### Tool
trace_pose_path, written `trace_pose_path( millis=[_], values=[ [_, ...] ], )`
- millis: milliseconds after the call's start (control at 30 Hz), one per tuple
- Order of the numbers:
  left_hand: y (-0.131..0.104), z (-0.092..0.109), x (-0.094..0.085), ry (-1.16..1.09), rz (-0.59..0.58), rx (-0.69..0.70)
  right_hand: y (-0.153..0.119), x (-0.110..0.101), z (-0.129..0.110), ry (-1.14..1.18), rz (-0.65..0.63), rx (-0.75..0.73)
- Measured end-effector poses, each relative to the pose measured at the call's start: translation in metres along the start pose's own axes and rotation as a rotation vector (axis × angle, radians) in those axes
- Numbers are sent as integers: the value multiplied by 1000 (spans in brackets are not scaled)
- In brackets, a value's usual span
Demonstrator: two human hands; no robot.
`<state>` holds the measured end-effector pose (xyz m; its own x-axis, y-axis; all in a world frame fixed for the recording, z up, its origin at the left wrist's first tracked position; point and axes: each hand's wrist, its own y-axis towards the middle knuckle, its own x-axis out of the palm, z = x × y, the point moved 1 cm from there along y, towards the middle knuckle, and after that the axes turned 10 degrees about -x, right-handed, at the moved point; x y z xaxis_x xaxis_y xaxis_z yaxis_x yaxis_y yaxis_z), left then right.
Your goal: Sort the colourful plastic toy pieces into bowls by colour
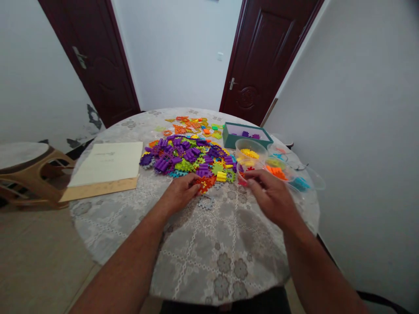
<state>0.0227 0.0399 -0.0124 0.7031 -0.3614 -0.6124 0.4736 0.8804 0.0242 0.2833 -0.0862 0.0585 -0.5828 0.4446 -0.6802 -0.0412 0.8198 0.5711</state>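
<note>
My left hand (183, 191) is at the near edge of a pile of plastic building pieces, thumb and forefinger closed on an orange gear-shaped piece (207, 183). Just below lies a grey notched piece (206, 202) on the cloth. To the right, my right hand (271, 192) is at the near rim of a clear plastic tub (241, 167) with red pieces inside. Its fingers are bent together; what they grip, if anything, is hidden. Purple ribbed pieces (165, 162) cover much of the pile, with lime green, yellow and blue ones among them.
A green box (229, 140) holding purple pieces stands behind another clear tub (250, 146) with yellow pieces. More tubs at right hold orange pieces (276, 172) and blue pieces (301, 184). Loose orange pieces (183, 127) lie behind the pile; a paper pad (108, 163) is at left.
</note>
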Motion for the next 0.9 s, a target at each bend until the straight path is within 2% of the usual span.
trace_pose_path(
  millis=[33,100,200,300,400,533,600,700,733,800,900],
  values=[
    [0,1,0,14,16,15,1,19,-7,30,-126,-41],
    [-1,2,0,64,74,31,4,56,-11,34,-270,-107],
    [0,1,-4,132,228,-19,8,103,-2,-48,-339,-116],
    [2,-3,-9,127,389,-98,10,129,8,-159,-374,-53],
    [2,-5,-11,90,466,-118,9,137,9,-258,-425,-17],
    [2,-4,-9,56,444,-100,3,132,8,-277,-464,-74],
    [1,-2,-8,48,437,-101,0,127,10,-202,-400,-130],
    [1,0,-9,-14,399,-123,-4,118,16,6,-161,-130],
    [1,0,-8,-67,361,-143,-4,116,19,90,-73,-79],
    [2,2,-6,-206,259,-196,-4,114,24,286,45,112],
    [2,5,-1,-398,105,-254,-4,118,28,599,77,431]
  ],
)
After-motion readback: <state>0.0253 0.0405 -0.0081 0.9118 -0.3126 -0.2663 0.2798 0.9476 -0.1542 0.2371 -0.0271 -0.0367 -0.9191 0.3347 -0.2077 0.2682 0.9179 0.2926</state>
